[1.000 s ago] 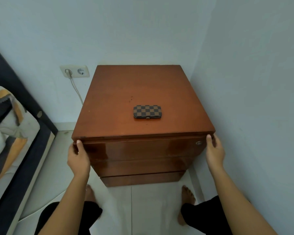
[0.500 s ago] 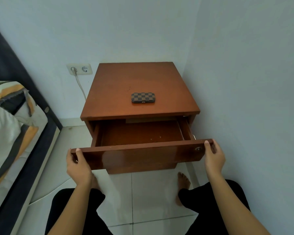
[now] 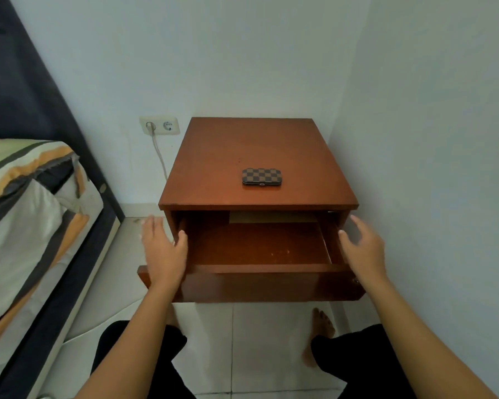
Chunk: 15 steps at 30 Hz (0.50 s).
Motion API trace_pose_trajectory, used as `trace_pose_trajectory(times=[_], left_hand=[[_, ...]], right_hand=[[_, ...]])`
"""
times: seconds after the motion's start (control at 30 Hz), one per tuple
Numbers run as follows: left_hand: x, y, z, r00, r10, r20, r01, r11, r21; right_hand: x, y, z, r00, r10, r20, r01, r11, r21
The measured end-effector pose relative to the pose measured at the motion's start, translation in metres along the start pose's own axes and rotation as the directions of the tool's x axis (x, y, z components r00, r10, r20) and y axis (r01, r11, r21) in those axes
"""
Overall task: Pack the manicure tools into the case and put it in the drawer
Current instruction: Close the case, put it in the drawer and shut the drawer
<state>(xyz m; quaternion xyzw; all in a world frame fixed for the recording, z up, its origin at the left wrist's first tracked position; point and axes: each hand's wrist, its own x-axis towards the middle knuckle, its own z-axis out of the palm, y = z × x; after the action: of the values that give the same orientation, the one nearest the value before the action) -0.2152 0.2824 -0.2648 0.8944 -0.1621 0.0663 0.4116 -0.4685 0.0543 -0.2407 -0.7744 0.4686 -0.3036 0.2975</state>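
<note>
A small checkered brown case (image 3: 261,176), closed, lies on top of the reddish wooden nightstand (image 3: 213,168). The top drawer (image 3: 271,285) is pulled out and its inside looks bare. My left hand (image 3: 163,250) hovers with fingers spread over the drawer's left end, its thumb near the drawer's side wall. My right hand (image 3: 363,247) floats over the right end, fingers apart, holding nothing. No loose manicure tools are visible.
The nightstand stands in a corner, with a wall close on the right. A bed with striped bedding (image 3: 26,220) runs along the left. A wall socket with a plugged cord (image 3: 159,125) sits behind the nightstand. My knees and feet are on the tiled floor (image 3: 257,341).
Both hands pulled the top drawer out from shut to wide open, then let go of its front and lifted up over the drawer's ends. The case has not moved.
</note>
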Motion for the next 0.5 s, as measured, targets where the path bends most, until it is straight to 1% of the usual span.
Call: trace_pose_trajectory(times=[0.03, 0.1, 0.17, 0.23, 0.3, 0.37, 0.43, 0.5], left_hand=[[0.011, 0.008, 0.006, 0.995, 0.076, 0.071, -0.079, 0.996, 0.039], [0.033, 0.019, 0.022, 0.954, 0.196, 0.228, -0.229, 0.964, 0.133], [0.055, 0.026, 0.038, 0.910, 0.229, 0.345, -0.327, 0.910, 0.257], [0.072, 0.033, 0.049, 0.886, 0.231, 0.401, -0.380, 0.859, 0.345], [0.092, 0.041, 0.065, 0.863, 0.239, 0.445, -0.424, 0.821, 0.382], [0.108, 0.046, 0.080, 0.837, 0.244, 0.490, -0.465, 0.789, 0.401], [0.116, 0.048, 0.093, 0.817, 0.233, 0.528, -0.481, 0.780, 0.401], [0.117, 0.045, 0.102, 0.815, 0.224, 0.535, -0.478, 0.782, 0.401]], right_hand=[[0.011, -0.011, 0.008, 0.994, -0.077, 0.074, 0.080, 0.996, -0.046], [0.034, -0.035, 0.029, 0.951, -0.196, 0.240, 0.227, 0.968, -0.108], [0.059, -0.057, 0.052, 0.890, -0.277, 0.362, 0.348, 0.926, -0.149], [0.083, -0.077, 0.071, 0.835, -0.329, 0.440, 0.440, 0.880, -0.176], [0.113, -0.094, 0.093, 0.800, -0.336, 0.498, 0.481, 0.854, -0.198], [0.140, -0.106, 0.116, 0.780, -0.313, 0.543, 0.490, 0.844, -0.218], [0.162, -0.111, 0.135, 0.752, -0.271, 0.601, 0.490, 0.840, -0.233], [0.175, -0.109, 0.150, 0.714, -0.234, 0.660, 0.501, 0.830, -0.248]])
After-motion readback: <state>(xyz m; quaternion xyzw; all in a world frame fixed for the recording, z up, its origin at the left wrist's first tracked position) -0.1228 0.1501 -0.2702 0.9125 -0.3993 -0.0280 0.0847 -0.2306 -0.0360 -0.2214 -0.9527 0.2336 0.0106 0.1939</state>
